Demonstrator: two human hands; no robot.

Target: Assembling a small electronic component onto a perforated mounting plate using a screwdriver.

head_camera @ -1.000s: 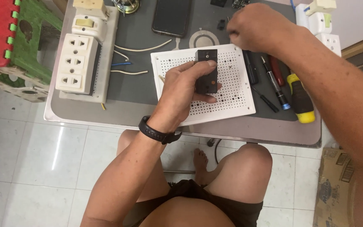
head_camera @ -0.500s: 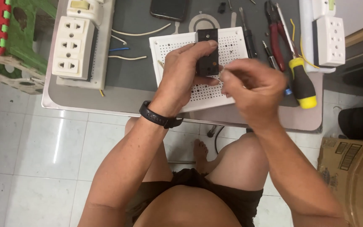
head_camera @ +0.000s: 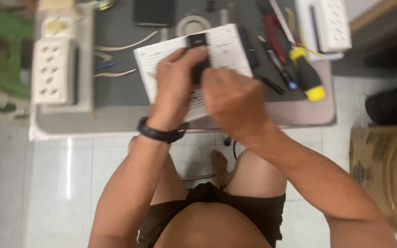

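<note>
The view is blurred. A white perforated board [head_camera: 226, 43] lies on the grey table top [head_camera: 116, 92]. On the board sits a small black block [head_camera: 197, 42], and my left hand [head_camera: 175, 87], a black band on its wrist, grips it from the near side. Just to the right, my right hand [head_camera: 233, 98] is pressed against the left one. Its back faces the camera and its fingers curl down over the board. Whatever sits under those fingers is hidden.
A white socket strip [head_camera: 53, 69] lies at the table's left, with loose wires [head_camera: 125, 46] beside it. A yellow-and-black screwdriver [head_camera: 306, 78], red pliers [head_camera: 272, 32] and a white socket block [head_camera: 331, 23] lie right. A dark phone [head_camera: 154, 11] lies behind the board, a cardboard box [head_camera: 387, 174] on the floor right.
My right hand came back from the table's far right to the board and now sits tight against my left hand. The left hand has kept its grip on the black block.
</note>
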